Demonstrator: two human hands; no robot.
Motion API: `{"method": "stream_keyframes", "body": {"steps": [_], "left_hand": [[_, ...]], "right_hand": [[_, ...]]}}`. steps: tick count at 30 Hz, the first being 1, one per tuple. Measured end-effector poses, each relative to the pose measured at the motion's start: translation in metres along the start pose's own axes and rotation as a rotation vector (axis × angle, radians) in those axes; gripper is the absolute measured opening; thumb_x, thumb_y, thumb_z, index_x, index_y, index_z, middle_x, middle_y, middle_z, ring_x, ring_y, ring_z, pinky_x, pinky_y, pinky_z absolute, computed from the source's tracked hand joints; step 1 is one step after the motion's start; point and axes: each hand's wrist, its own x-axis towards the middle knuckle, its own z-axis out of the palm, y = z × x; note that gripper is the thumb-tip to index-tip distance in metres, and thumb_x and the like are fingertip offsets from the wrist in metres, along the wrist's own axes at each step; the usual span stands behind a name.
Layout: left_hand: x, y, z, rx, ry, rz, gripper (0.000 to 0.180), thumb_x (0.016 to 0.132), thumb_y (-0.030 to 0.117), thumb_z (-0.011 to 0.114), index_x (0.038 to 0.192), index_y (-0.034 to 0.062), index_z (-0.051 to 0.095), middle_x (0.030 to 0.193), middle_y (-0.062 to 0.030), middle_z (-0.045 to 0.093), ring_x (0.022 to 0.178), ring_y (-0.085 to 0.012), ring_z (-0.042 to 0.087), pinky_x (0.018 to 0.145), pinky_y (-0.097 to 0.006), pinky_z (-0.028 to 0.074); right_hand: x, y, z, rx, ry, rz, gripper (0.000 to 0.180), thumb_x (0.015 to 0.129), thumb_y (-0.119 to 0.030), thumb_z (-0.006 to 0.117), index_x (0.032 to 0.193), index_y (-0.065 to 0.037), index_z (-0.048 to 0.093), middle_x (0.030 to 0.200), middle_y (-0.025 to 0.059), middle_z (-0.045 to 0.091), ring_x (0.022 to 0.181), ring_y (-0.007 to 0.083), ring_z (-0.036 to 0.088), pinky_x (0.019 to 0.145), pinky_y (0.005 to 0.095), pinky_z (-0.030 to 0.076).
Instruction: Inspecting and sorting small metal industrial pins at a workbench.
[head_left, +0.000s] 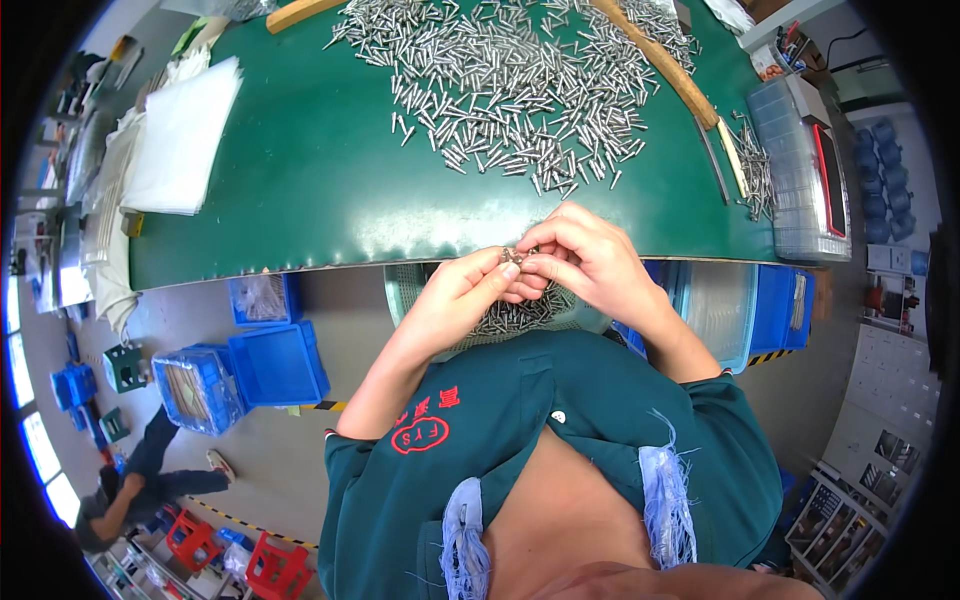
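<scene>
At the table's near edge, my left hand [455, 298] and my right hand [592, 262] meet with bent fingers. Between the fingertips are a few small metal pieces [513, 257], partly covered; their exact shape is too small to make out. Below them, a pale green mesh basket [397, 292] holds a heap of dark metal pieces [515, 316], half hidden by my hands. Beyond, a large spread of short silver metal pins [500, 95] covers the far middle of the green table [300, 190].
A wooden bar [665, 62] lies along the pins' right side. Farther right are longer metal rods [752, 168] and clear plastic boxes [778, 150]. White sheets [185, 140] lie at the left. Blue bins [278, 362] stand on the floor; another person [140, 490] is at lower left.
</scene>
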Motion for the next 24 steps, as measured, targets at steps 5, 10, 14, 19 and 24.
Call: {"method": "stream_keyframes", "body": {"steps": [5,10,14,19,24], "left_hand": [[0.0003,0.002,-0.0001,-0.044,0.027,0.005,0.028,0.1,0.014,0.041,0.114,-0.0046,0.056,0.1,-0.0133,0.066,0.093,-0.0212,0.065,0.081,-0.031,0.052],[-0.0004,0.0033,-0.0017,-0.033,0.022,-0.011,0.028,0.099,0.014,0.041,0.113,-0.0044,0.056,0.099,-0.0134,0.066,0.092,-0.0207,0.066,0.081,-0.03,0.053],[0.0011,0.0021,-0.0036,-0.022,0.036,-0.044,0.028,0.099,0.015,0.042,0.111,-0.0042,0.058,0.097,-0.0137,0.067,0.089,-0.0208,0.067,0.079,-0.03,0.054],[0.0009,0.0069,-0.0026,0.026,0.089,-0.077,0.026,0.098,0.015,0.046,0.107,-0.0049,0.06,0.092,-0.013,0.068,0.086,-0.0197,0.067,0.077,-0.029,0.054],[-0.0007,0.0057,-0.0028,0.158,0.149,-0.068,0.023,0.096,0.014,0.05,0.102,-0.005,0.063,0.091,-0.0115,0.068,0.085,-0.0165,0.067,0.075,-0.027,0.053]], "right_hand": [[-0.0008,-0.0026,0.0003,0.165,0.015,0.154,0.013,0.081,-0.015,0.07,0.091,-0.008,0.066,0.076,0.0029,0.056,0.062,0.0107,0.056,0.055,0.0246,0.045],[-0.0007,-0.0042,0.0,0.197,-0.009,0.176,0.013,0.081,-0.01,0.07,0.092,-0.004,0.066,0.078,0.0023,0.055,0.065,0.0081,0.054,0.056,0.0221,0.043],[-0.0002,-0.005,0.0005,0.236,-0.024,0.182,0.013,0.081,-0.006,0.07,0.092,-0.002,0.066,0.082,0.0014,0.055,0.068,0.0058,0.053,0.057,0.0199,0.042],[-0.0005,-0.0016,0.0016,0.309,-0.043,0.219,0.014,0.083,-0.013,0.069,0.093,-0.005,0.065,0.081,0.0026,0.058,0.068,0.008,0.056,0.058,0.0221,0.045],[-0.0017,0.0022,0.0038,0.465,-0.096,0.31,0.014,0.084,-0.012,0.068,0.094,-0.004,0.065,0.083,0.0009,0.058,0.071,0.0049,0.055,0.059,0.0196,0.044]]}}
